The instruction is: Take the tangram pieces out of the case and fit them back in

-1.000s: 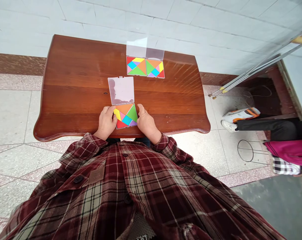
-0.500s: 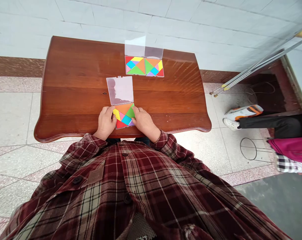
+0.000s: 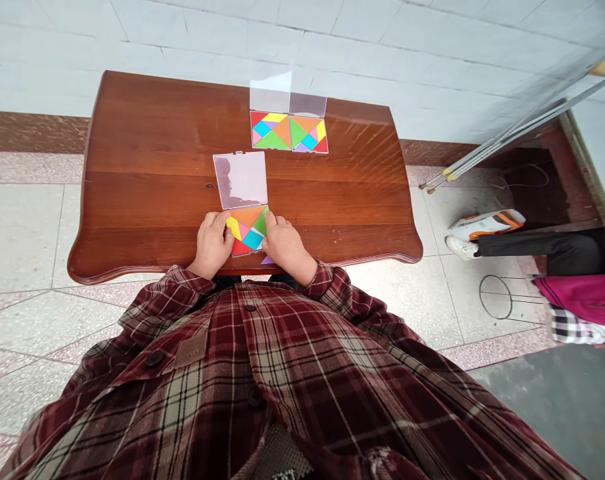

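A tangram case (image 3: 240,253) lies at the table's front edge, its clear lid (image 3: 241,180) folded back flat. Orange, green, yellow, pink, blue and red pieces show inside. My left hand (image 3: 211,245) is closed on the case's left side, thumb by the yellow piece (image 3: 233,228). On the opposite side my right hand (image 3: 286,243) has its fingers curled at the rim beside the green triangle (image 3: 261,222). A purple triangle (image 3: 267,260) sticks out beyond the case's lower right corner, partly hidden under the right hand.
Two more opened tangram cases (image 3: 271,145) stand side by side toward the back of the wooden table (image 3: 152,167). Behind is a tiled wall (image 3: 207,40). At right are a crutch (image 3: 475,157), a white and orange bag (image 3: 487,225) and another person's leg (image 3: 517,245).
The purple triangle has come out of its corner toward me and the right. My right thumb has shifted slightly left and down. The left hand stays put.
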Demonstrator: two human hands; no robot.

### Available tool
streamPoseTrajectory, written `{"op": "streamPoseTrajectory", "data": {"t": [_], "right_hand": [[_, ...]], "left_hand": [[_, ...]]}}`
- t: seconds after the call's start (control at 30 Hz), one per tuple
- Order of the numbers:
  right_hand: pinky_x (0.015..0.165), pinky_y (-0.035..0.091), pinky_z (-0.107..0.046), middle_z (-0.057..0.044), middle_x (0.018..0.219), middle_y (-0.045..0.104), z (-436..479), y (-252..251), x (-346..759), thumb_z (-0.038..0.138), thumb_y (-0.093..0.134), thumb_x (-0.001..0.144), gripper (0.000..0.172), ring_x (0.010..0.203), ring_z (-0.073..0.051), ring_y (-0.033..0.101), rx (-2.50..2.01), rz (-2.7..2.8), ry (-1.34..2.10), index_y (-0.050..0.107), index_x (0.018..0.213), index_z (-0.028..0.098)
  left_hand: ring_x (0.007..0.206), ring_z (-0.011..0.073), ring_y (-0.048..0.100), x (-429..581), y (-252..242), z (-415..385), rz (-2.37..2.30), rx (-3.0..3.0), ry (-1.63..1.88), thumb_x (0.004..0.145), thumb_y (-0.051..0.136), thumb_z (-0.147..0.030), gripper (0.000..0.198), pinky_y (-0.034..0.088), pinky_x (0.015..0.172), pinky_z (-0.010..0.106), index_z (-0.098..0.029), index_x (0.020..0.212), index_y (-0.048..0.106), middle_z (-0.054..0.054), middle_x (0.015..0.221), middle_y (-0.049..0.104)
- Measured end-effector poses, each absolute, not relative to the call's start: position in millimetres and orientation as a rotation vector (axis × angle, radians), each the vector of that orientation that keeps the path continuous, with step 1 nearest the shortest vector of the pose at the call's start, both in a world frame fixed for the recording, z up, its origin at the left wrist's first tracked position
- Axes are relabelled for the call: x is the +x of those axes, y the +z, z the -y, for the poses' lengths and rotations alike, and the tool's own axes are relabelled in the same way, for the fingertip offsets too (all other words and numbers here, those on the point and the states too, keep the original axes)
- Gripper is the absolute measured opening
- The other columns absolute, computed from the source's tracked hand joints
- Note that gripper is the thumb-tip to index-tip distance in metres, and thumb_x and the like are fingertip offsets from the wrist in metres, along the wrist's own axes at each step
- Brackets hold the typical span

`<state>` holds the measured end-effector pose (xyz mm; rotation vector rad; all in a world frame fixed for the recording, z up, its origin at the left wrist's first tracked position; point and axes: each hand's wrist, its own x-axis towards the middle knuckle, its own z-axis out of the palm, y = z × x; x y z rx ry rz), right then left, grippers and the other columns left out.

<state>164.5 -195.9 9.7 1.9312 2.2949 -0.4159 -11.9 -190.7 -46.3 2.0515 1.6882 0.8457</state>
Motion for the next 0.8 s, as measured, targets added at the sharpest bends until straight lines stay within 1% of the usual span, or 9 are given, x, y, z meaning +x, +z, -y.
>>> {"op": "streamPoseTrajectory", "data": {"t": [0.13,0.27,0.47,0.53,0.63,0.73,0.8], "right_hand": [[0.093,0.045,-0.037,-0.022,0.119,0.059,196,7,171,0.012,0.042,0.085,0.055,0.106,-0.027,0.057,1.947,-2.35,-0.474,0.035,0.139,0.002],[0.089,0.046,-0.037,-0.02,0.114,0.062,196,5,177,0.009,0.038,0.084,0.051,0.101,-0.027,0.06,1.989,-2.345,-0.506,0.035,0.135,0.003],[0.08,0.05,-0.04,-0.017,0.11,0.065,193,0,184,0.012,0.037,0.082,0.059,0.094,-0.029,0.063,2.181,-2.281,-0.591,0.027,0.14,0.008],[0.079,0.05,-0.042,-0.017,0.108,0.066,191,-2,186,0.014,0.037,0.083,0.058,0.093,-0.03,0.063,2.214,-2.282,-0.615,0.029,0.139,0.009],[0.079,0.051,-0.041,-0.016,0.111,0.064,191,-2,186,0.014,0.036,0.083,0.055,0.095,-0.029,0.063,2.214,-2.299,-0.569,0.033,0.138,0.011],[0.081,0.05,-0.038,-0.016,0.119,0.061,193,1,182,0.013,0.035,0.084,0.059,0.099,-0.027,0.061,2.183,-2.32,-0.475,0.029,0.142,0.013],[0.082,0.05,-0.036,-0.015,0.119,0.06,194,3,179,0.012,0.035,0.084,0.06,0.1,-0.026,0.06,2.167,-2.319,-0.434,0.028,0.144,0.014]], "left_hand": [[0.097,0.021,0.057,-11,-47,190,-1.701,2.054,0.844,0.078,0.046,-0.014,0.04,0.048,0.092,0.036,-0.017,0.116,0.058,0.009,0.106,0.058],[0.096,0.021,0.057,-11,-46,190,-1.71,2.053,0.824,0.079,0.045,-0.014,0.04,0.048,0.092,0.036,-0.016,0.118,0.058,0.01,0.106,0.058],[0.098,0.0228,0.056,-11,-47,190,-1.721,2.056,0.797,0.079,0.046,-0.015,0.04,0.047,0.092,0.038,-0.015,0.117,0.058,0.011,0.107,0.057],[0.099,0.0239,0.055,-11,-47,190,-1.73,2.068,0.789,0.079,0.046,-0.016,0.04,0.047,0.092,0.039,-0.016,0.117,0.057,0.011,0.106,0.057],[0.101,0.0256,0.054,-11,-46,190,-1.743,2.109,0.764,0.08,0.045,-0.017,0.038,0.046,0.091,0.04,-0.016,0.116,0.058,0.012,0.106,0.057],[0.102,0.0261,0.054,-9,-46,190,-1.754,2.149,0.745,0.081,0.044,-0.017,0.036,0.046,0.091,0.04,-0.017,0.113,0.06,0.013,0.106,0.057],[0.102,0.0257,0.054,-9,-46,191,-1.757,2.164,0.746,0.081,0.044,-0.016,0.036,0.046,0.09,0.04,-0.017,0.113,0.06,0.012,0.106,0.057]]}}
